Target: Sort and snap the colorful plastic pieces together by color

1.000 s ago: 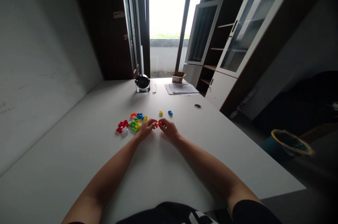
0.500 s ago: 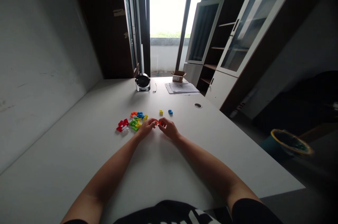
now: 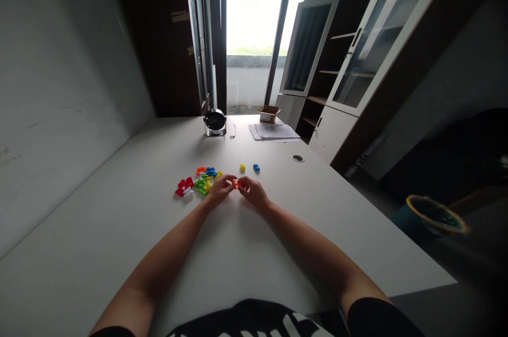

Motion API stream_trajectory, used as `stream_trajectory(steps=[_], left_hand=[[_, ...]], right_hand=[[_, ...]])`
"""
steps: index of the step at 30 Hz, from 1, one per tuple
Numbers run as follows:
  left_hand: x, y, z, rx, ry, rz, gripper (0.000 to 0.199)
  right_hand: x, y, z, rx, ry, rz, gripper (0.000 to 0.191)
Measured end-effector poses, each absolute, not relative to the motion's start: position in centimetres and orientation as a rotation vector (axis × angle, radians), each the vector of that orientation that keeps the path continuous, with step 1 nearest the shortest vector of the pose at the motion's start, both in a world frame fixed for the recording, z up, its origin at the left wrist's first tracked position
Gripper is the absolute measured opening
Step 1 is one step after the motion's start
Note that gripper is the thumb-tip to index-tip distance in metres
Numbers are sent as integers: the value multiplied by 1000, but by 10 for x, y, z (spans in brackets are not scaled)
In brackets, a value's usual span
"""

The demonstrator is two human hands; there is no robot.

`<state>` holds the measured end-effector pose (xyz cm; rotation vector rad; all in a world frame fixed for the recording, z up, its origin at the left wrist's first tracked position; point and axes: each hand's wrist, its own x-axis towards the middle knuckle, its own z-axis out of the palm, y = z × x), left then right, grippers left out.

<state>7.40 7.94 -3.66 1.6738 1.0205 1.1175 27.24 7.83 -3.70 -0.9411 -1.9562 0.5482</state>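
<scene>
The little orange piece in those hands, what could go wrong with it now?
The small orange piece is pinched between the left hand and the right hand, so it might slip and drop onto the white table. The left hand is also close to the pile of colourful plastic pieces, so it could bump them and scatter them.

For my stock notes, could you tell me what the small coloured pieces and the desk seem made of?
The small coloured pieces look like moulded plastic: bright, even colour with slight shine. The desk seems white laminate, going by its smooth matte top.
</scene>
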Motion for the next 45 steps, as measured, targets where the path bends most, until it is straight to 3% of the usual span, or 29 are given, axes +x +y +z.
stream_trajectory(steps=[23, 31, 45], left_hand=[[73, 83, -38, 1633, 880, 1045, 38], [72, 84, -35, 1622, 895, 1081, 35], [73, 78, -29, 1603, 1004, 1106, 34]], right_hand=[[275, 77, -38, -891, -1996, 480, 4], [274, 75, -33, -998, -1913, 523, 15], [274, 80, -38, -995, -1871, 580, 14]])
